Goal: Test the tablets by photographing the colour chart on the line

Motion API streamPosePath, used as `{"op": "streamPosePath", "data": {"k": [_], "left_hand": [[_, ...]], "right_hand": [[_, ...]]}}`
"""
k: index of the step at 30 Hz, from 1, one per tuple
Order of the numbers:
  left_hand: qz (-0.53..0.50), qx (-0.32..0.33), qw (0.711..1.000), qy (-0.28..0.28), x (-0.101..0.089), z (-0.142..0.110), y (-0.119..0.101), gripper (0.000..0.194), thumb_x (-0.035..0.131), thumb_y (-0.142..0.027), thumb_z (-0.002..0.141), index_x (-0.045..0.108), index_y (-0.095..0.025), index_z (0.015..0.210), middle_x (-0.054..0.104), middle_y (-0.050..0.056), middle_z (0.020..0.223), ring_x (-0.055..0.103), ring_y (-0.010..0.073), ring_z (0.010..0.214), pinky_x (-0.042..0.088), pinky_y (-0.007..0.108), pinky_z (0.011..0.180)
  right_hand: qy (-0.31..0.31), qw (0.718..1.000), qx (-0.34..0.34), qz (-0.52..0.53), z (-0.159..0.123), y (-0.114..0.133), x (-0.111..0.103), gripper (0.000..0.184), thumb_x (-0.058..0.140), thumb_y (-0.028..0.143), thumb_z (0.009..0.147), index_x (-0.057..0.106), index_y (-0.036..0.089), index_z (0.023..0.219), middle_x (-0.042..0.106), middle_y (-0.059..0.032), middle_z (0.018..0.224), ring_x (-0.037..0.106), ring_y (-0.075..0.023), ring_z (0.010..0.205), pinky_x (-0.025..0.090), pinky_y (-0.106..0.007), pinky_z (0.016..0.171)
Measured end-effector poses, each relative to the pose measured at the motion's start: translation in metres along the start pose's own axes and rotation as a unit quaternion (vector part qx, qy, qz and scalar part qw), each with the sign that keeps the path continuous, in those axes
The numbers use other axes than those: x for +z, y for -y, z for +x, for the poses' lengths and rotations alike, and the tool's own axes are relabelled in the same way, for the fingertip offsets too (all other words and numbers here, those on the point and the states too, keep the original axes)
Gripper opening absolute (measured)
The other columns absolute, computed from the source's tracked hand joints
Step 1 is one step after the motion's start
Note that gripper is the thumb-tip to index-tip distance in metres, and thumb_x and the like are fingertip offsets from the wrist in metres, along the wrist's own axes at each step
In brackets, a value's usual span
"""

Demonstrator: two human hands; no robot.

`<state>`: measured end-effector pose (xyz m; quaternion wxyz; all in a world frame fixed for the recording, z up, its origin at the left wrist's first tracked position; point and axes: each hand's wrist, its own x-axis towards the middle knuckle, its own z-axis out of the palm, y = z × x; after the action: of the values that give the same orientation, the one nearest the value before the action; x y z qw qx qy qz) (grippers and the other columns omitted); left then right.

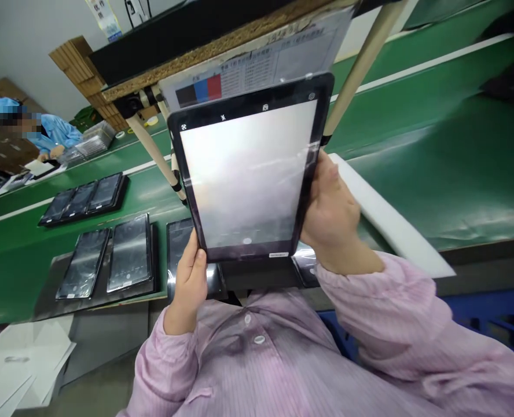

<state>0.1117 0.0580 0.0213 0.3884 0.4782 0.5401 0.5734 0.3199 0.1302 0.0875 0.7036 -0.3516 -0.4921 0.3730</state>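
A black-framed tablet (248, 179) is held up in front of me, tilted a little, its screen lit with a pale, nearly white camera view. My left hand (190, 286) grips its lower left corner, thumb on the front edge. Around the right side wraps my right hand (333, 211); some of its fingers are hidden behind the device. Below and behind it lies another tablet (176, 240), partly covered by the held one. To the left, two dark tablets (129, 253) rest on a black tray (57, 275).
Overhead, a shelf (222, 52) stands on tan poles (356, 75) over the green conveyor belt (434, 145). More tablets (85, 197) lie farther left in a tray. A white foam strip (391, 223) runs along the right. A co-worker in blue (59, 130) sits at far left.
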Motion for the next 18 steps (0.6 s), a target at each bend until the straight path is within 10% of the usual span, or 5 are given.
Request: {"op": "streamPosePath", "data": {"k": [4, 8, 18], "left_hand": [[0.044, 0.122, 0.991, 0.018, 0.01, 0.002, -0.006, 0.068, 0.046, -0.055, 0.097, 0.033, -0.021, 0.155, 0.034, 0.012, 0.162, 0.033, 0.0255, 0.149, 0.028, 0.041, 0.122], [0.209, 0.18, 0.961, -0.027, 0.023, 0.0, -0.01, 0.108, 0.074, -0.054, 0.079, 0.013, -0.016, 0.159, 0.02, 0.021, 0.165, 0.02, 0.0313, 0.153, 0.018, 0.046, 0.125], [0.283, 0.19, 0.93, -0.14, 0.047, -0.003, -0.01, 0.106, 0.078, -0.054, 0.072, 0.021, -0.012, 0.151, 0.034, 0.028, 0.153, 0.028, 0.0382, 0.149, 0.024, 0.053, 0.122]], "right_hand": [[0.001, 0.999, 0.053, 0.006, 0.007, -0.006, 0.004, 0.049, 0.038, 0.066, 0.096, 0.057, 0.032, 0.125, 0.06, -0.003, 0.135, 0.048, -0.0259, 0.138, 0.055, -0.042, 0.099], [0.03, 0.997, 0.05, 0.059, 0.011, -0.006, 0.005, 0.043, 0.044, 0.063, 0.095, 0.064, 0.029, 0.112, 0.066, -0.0026, 0.126, 0.053, -0.0254, 0.133, 0.054, -0.041, 0.101], [0.057, 0.996, 0.051, 0.048, 0.012, -0.007, 0.003, 0.047, 0.041, 0.066, 0.095, 0.065, 0.028, 0.11, 0.068, -0.0042, 0.117, 0.06, -0.0267, 0.122, 0.056, -0.043, 0.094]]}}
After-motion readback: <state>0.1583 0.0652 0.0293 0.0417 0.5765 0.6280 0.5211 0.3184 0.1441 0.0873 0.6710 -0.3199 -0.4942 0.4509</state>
